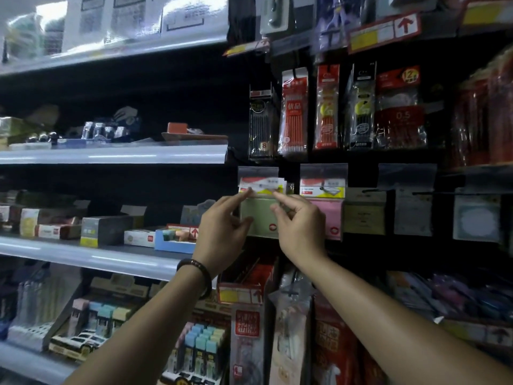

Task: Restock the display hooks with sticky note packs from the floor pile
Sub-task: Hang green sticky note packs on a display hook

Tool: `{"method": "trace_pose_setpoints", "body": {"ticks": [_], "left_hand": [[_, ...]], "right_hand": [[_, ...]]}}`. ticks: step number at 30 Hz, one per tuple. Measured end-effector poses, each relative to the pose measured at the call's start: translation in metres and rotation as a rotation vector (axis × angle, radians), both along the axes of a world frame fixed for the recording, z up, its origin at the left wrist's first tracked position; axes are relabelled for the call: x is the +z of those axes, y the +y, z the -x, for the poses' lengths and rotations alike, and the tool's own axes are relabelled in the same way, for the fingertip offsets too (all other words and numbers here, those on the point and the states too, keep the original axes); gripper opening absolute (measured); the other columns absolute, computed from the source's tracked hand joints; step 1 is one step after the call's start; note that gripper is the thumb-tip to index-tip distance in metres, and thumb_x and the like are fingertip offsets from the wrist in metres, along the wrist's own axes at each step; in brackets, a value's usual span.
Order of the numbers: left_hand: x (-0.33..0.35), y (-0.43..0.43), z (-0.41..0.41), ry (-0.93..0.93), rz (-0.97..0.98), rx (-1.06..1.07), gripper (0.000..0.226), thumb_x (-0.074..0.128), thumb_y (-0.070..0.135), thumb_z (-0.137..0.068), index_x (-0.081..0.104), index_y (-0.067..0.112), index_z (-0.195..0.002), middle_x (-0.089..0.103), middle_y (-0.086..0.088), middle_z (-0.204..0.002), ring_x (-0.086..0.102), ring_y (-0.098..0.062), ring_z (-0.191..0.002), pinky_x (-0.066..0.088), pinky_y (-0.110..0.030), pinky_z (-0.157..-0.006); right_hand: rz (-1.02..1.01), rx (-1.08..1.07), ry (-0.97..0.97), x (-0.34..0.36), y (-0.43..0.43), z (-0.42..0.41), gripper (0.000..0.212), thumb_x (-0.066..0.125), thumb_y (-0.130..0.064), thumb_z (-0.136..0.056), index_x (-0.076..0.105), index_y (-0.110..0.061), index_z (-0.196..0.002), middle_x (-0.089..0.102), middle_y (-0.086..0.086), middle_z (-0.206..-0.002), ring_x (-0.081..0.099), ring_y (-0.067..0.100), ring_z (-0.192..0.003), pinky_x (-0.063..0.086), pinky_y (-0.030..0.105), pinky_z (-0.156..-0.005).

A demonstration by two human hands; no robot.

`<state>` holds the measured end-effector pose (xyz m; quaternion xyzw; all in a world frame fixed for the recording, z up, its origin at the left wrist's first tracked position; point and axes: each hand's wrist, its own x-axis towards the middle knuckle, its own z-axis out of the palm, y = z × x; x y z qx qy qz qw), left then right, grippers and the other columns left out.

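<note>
Dim store shelving fills the view, with grey shelf lips to the left of the hands and a dark hook wall straight ahead of them. Both hands are raised to one hook: the left hand pinches the top left corner of a green sticky note pack between thumb and forefinger, and the right hand pinches its top edge on the other side, the remaining fingers curled loosely. The header card of the pack sits level with a clear price flap just above the fingertips, so the pack looks to be either going onto the hook or already hanging and being squared up; which of the two cannot be told, as the hook itself is hidden. Just right of the right hand hangs a pink sticky note pack, which suggests that hook is stocked already. Further right, well past the right hand, hang pale and brownish note pads. Above both hands hangs a row of pen refill packs. The floor pile is out of view below, so how many packs are left cannot be judged; at a guess the job is under way, not finished, with this green pack the step in hand.
</note>
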<state>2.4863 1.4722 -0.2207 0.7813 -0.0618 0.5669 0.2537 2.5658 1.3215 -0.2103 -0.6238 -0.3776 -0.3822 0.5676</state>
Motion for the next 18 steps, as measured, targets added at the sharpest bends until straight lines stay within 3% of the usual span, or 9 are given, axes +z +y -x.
{"method": "trace_pose_setpoints", "body": {"ticks": [2,4,8,10,13,18], "left_hand": [[0.003,0.001,-0.004,0.021,-0.004,0.023,0.062,0.078,0.008,-0.093,0.061,0.031,-0.148,0.065,0.011,-0.124,0.070,-0.002,-0.095,0.062,-0.023,-0.081],[0.006,0.003,-0.009,0.044,-0.015,0.035,0.064,0.078,0.009,-0.092,0.060,0.034,-0.149,0.064,0.012,-0.122,0.068,-0.005,-0.098,0.062,-0.028,-0.086],[0.007,0.008,-0.016,0.102,0.007,0.045,0.065,0.075,0.011,-0.095,0.057,0.036,-0.152,0.061,0.011,-0.118,0.066,-0.010,-0.098,0.060,-0.031,-0.087],[0.008,0.010,-0.020,0.137,0.002,0.063,0.065,0.073,0.012,-0.096,0.054,0.033,-0.154,0.058,0.010,-0.120,0.065,-0.012,-0.100,0.057,-0.029,-0.089],[0.008,0.009,-0.022,0.228,-0.045,0.106,0.067,0.069,0.018,-0.096,0.047,0.032,-0.158,0.057,0.003,-0.125,0.061,-0.017,-0.105,0.051,-0.030,-0.092],[0.013,0.007,-0.034,0.440,-0.106,0.186,0.079,0.072,0.035,-0.094,0.035,0.033,-0.164,0.059,-0.007,-0.126,0.057,-0.029,-0.123,0.049,-0.040,-0.105]], "right_hand": [[0.013,-0.054,-0.010,0.002,0.002,-0.004,0.028,0.076,-0.011,-0.098,0.079,-0.016,-0.126,0.076,-0.008,-0.106,0.069,-0.003,-0.088,0.059,0.022,-0.084],[0.064,-0.119,-0.025,0.005,0.002,-0.007,0.028,0.076,-0.014,-0.098,0.079,-0.017,-0.125,0.078,-0.004,-0.114,0.072,0.015,-0.105,0.059,0.039,-0.097],[0.167,-0.173,-0.014,0.014,0.006,-0.009,0.024,0.073,-0.015,-0.098,0.080,-0.018,-0.121,0.076,0.004,-0.119,0.073,0.028,-0.106,0.060,0.049,-0.095],[0.210,-0.169,0.007,0.017,0.009,-0.010,0.024,0.071,-0.015,-0.098,0.079,-0.019,-0.120,0.076,0.004,-0.119,0.076,0.030,-0.097,0.063,0.050,-0.088],[0.349,-0.297,0.050,0.020,0.008,-0.008,0.031,0.066,-0.019,-0.100,0.075,-0.021,-0.129,0.075,0.006,-0.126,0.073,0.029,-0.109,0.061,0.043,-0.096],[0.759,-0.493,0.087,0.033,-0.002,0.003,0.048,0.072,-0.025,-0.096,0.059,-0.015,-0.141,0.066,0.016,-0.121,0.073,0.037,-0.100,0.064,0.045,-0.083]]}}
